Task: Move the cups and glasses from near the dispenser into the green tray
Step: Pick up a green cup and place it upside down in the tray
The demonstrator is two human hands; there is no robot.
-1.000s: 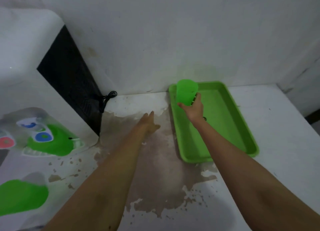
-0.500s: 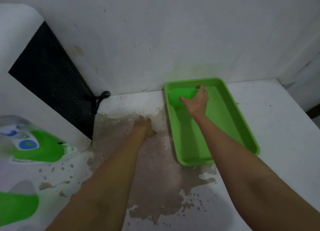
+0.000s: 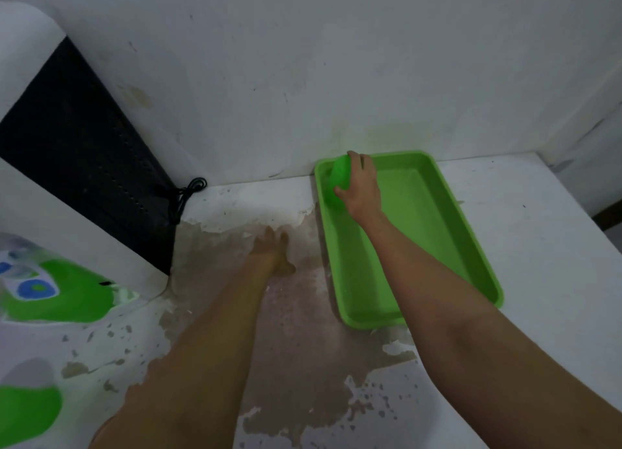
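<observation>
A green tray [image 3: 447,213] lies on the white counter against the wall, right of centre. My right hand [image 3: 361,188] is inside its far left corner, fingers wrapped around a green plastic cup [image 3: 338,179] that stands in that corner. My left hand [image 3: 274,252] rests flat on the stained counter just left of the tray, fingers apart, holding nothing. The white water dispenser [image 3: 67,213] stands at the left, with a green drip area [image 3: 64,294] under its taps. A green object [image 3: 27,411], cut off by the frame, sits at the lower left.
A black cord [image 3: 186,193] hangs coiled behind the dispenser's dark back panel [image 3: 80,159]. The counter's paint is peeled and brown in the middle [image 3: 292,331]. The white wall rises right behind the tray. The counter ends at the right edge [image 3: 579,193].
My right hand has carried the green cup from above the tray down into its far left corner. My left hand stays on the counter and has hardly shifted.
</observation>
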